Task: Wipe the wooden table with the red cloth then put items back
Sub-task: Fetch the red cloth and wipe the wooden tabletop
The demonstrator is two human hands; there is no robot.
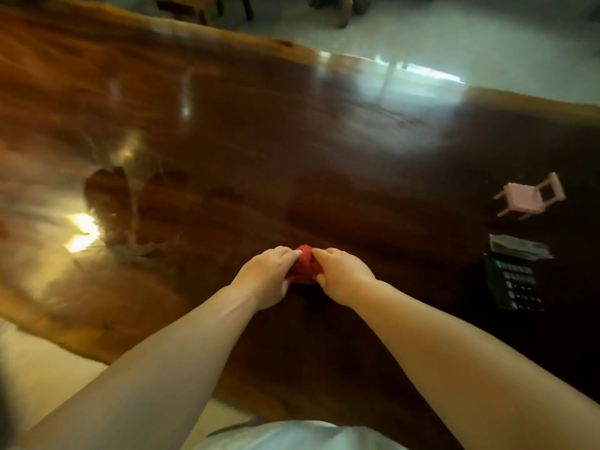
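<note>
1. Here, both hands meet over the dark wooden worktop, a little toward 6 o'clock from its middle, with the red cloth bunched into a small wad between them.
2. The left hand has its fingers curled in and pressed against the cloth's 9 o'clock side, thumb tucked under at the lower edge.
3. The right hand mirrors it at the 3 o'clock side, fingers bent and closed onto the cloth, thumb gripping from below.
4. Whether the wad touches the worktop or is lifted just clear, I cannot tell.
5. At 3 o'clock, well apart from the hands, a small pink toy chair lies tipped over.
6. Just toward 6 o'clock from it sits a black calculator, with a blurred flat item at its far end.
</note>
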